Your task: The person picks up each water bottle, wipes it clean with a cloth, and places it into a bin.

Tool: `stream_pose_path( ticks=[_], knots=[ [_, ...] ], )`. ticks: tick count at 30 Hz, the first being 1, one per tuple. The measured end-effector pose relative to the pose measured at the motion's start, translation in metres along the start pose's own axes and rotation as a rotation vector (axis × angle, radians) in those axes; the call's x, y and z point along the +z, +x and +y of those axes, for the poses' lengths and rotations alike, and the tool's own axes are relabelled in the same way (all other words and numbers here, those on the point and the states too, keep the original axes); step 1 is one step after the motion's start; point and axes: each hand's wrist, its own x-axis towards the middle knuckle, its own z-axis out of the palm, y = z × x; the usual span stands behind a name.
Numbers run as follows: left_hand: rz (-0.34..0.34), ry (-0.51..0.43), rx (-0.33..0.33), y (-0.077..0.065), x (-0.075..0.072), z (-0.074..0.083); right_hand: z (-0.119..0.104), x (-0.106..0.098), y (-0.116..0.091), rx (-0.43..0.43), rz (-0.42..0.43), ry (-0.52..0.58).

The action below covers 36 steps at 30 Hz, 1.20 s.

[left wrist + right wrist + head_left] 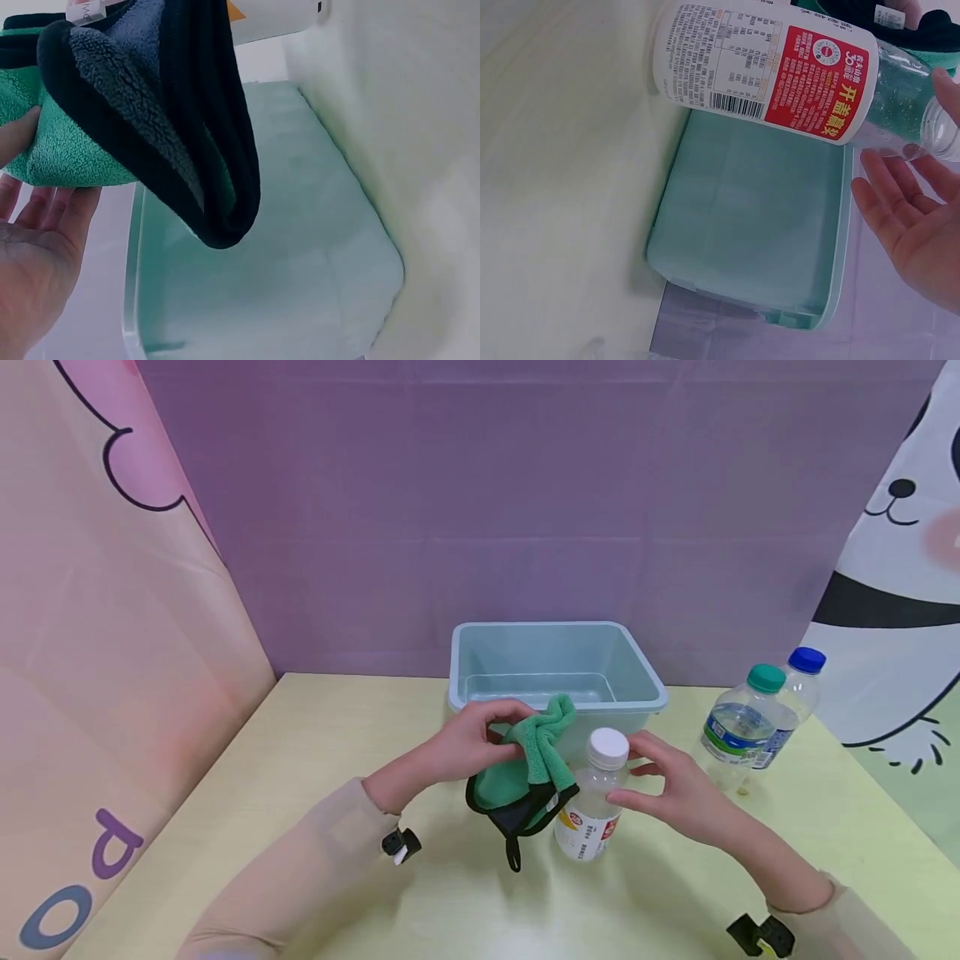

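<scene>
My left hand point(480, 739) pinches a fluffy green cloth point(532, 752) with dark edging and a small hanging loop, in front of the basin. The left wrist view shows the cloth's grey underside point(131, 97). Right beside the cloth stands a clear plastic bottle point(588, 839) with a white cap and a white and red label. Around its neck and shoulder my right hand point(678, 789) has its thumb and fingers loosely spread, close to or touching the plastic. That bottle's label point(765, 67) faces the right wrist camera.
A light blue plastic basin point(558, 703) stands behind both hands, near the purple backdrop. To the right are two clear bottles, one with a green cap point(767, 678) and one with a blue cap point(807, 660). Printed cloth walls flank the pale table point(360, 910).
</scene>
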Motion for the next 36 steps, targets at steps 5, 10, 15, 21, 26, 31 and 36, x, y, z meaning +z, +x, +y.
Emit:
stream_pose_path(
  ticks=[5,10,15,21,26,31,36],
  knots=[
    [-0.040,0.004,-0.015,0.007,0.013,-0.003,-0.001,0.000,0.000,0.009,0.007,0.022],
    [-0.046,-0.010,-0.034,0.010,0.025,-0.008,-0.002,0.000,-0.001,-0.003,0.015,0.057],
    [-0.076,-0.008,-0.065,0.006,0.027,-0.015,-0.003,0.001,-0.001,-0.003,0.013,0.068],
    [-0.191,0.106,-0.061,0.001,0.034,-0.034,-0.004,0.002,-0.002,-0.003,0.016,0.057],
    [-0.241,0.151,-0.062,-0.003,0.038,-0.043,-0.004,0.002,-0.002,0.010,0.011,0.055],
    [-0.157,0.101,-0.061,-0.004,0.039,-0.037,-0.002,0.002,-0.001,-0.012,0.014,0.061],
    [-0.036,0.001,-0.059,0.002,0.036,-0.022,-0.001,0.001,0.000,-0.029,0.011,0.072]
  ],
)
